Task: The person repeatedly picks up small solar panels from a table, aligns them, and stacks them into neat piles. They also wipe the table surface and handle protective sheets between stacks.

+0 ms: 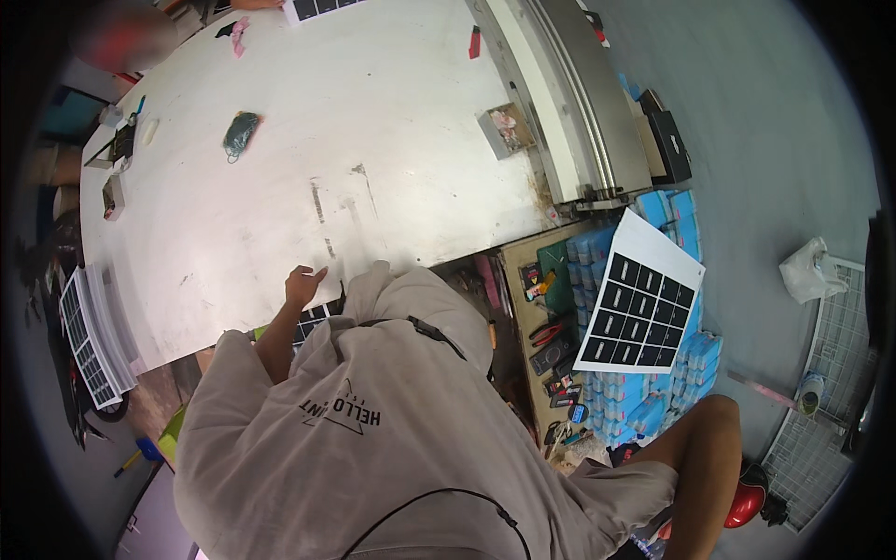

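My left hand (301, 285) is at the near edge of the white table (280, 215), its fingers apart and nothing seen in it. Just below it, partly hidden by my arm and grey shirt, shows a sheet with black panels (313, 322). My right arm (709, 448) is bent at the elbow on the right side, and its forearm runs down to the lower edge; the right hand does not show. A white sheet with rows of black rectangles (639, 303) lies tilted on stacked blue packs (607, 411) to my right.
On the table lie a dark wrapped bundle (241, 135), a small open box (507, 131) and a red cutter (475, 42). A long metal machine (569, 93) borders its right side. Tools, including red-handled pliers (546, 334), fill a shelf. A co-worker's hand (257, 4) shows at the far edge.
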